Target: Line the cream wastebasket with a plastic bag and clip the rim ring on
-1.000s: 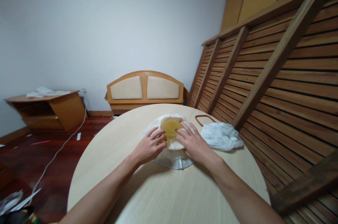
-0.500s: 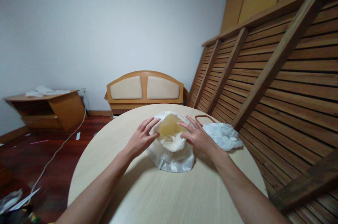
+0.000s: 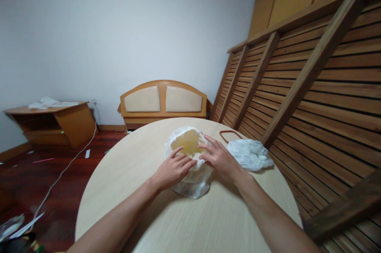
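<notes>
A white, thin plastic bag (image 3: 195, 187) sits on the round table, its rim spread into a round opening with a yellowish inside (image 3: 187, 141). Whether a container stands within it, I cannot tell. My left hand (image 3: 175, 169) is at the near side of the opening, fingers bent over the rim and holding the plastic. At the right side, my right hand (image 3: 218, 157) grips the rim, with its thumb close to the left fingertips. Both hands partly cover the bag's near edge.
The pale round table (image 3: 119, 189) holds a second crumpled white plastic bag (image 3: 250, 153) and a brown loop-shaped handle (image 3: 228, 136) on the right. Slatted wooden panels (image 3: 297, 86) lean along the right. A headboard (image 3: 163, 98) stands behind; a low cabinet (image 3: 59, 122) is at left.
My left hand has moved from the left rim round to the near side, closer to my right hand. The bag's opening has shifted slightly left and its near edge is gathered.
</notes>
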`<state>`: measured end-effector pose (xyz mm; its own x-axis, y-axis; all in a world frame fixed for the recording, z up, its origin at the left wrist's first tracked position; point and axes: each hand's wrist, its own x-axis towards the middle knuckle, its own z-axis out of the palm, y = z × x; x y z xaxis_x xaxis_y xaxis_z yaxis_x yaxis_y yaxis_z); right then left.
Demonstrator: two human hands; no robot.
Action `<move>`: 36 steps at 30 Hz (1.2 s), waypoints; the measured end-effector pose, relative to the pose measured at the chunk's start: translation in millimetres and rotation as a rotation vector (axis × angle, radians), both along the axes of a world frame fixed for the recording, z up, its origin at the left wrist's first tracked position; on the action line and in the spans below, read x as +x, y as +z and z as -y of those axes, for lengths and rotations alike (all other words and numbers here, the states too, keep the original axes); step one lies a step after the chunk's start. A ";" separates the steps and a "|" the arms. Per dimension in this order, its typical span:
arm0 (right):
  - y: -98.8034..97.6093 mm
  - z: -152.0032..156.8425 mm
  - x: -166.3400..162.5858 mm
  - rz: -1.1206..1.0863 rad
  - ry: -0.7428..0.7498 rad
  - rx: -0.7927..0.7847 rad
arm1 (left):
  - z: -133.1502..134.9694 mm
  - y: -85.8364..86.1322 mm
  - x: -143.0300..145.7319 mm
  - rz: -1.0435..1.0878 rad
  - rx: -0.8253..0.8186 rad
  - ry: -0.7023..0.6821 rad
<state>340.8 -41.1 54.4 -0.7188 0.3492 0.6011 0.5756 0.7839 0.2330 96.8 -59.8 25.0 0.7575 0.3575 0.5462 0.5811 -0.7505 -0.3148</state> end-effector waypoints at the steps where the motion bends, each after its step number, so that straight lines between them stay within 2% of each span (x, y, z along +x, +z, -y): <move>1: 0.5 -0.5 1.9 0.012 -0.003 0.013 | -0.5 0.0 -0.4 -0.020 -0.010 0.003; 7: 0.9 -4.1 14.2 0.017 -0.067 -0.010 | 0.4 6.0 -2.3 -0.094 -0.031 0.019; 19: 3.9 -3.4 18.2 -0.133 0.012 -0.318 | -1.2 5.3 -2.2 -0.082 -0.091 0.075; 24: -8.4 -5.6 14.9 -0.415 0.121 -0.603 | -0.2 6.1 -2.3 -0.095 -0.111 0.074; 27: -19.0 -9.4 7.7 -0.533 0.107 -0.767 | -0.9 5.2 -3.3 -0.108 -0.111 0.060; 31: -30.9 -15.8 -1.2 -0.582 0.100 -0.842 | -3.2 3.4 -5.3 -0.101 -0.100 0.027; 36: -38.0 -21.2 -2.7 -0.672 0.115 -0.857 | -3.5 5.3 -6.6 -0.059 -0.090 -0.023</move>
<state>338.2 -19.9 16.4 -0.3902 0.7904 0.4723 0.2937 0.5930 -0.7498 90.2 -56.3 30.3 0.7962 0.3848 0.4669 0.5455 -0.7904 -0.2788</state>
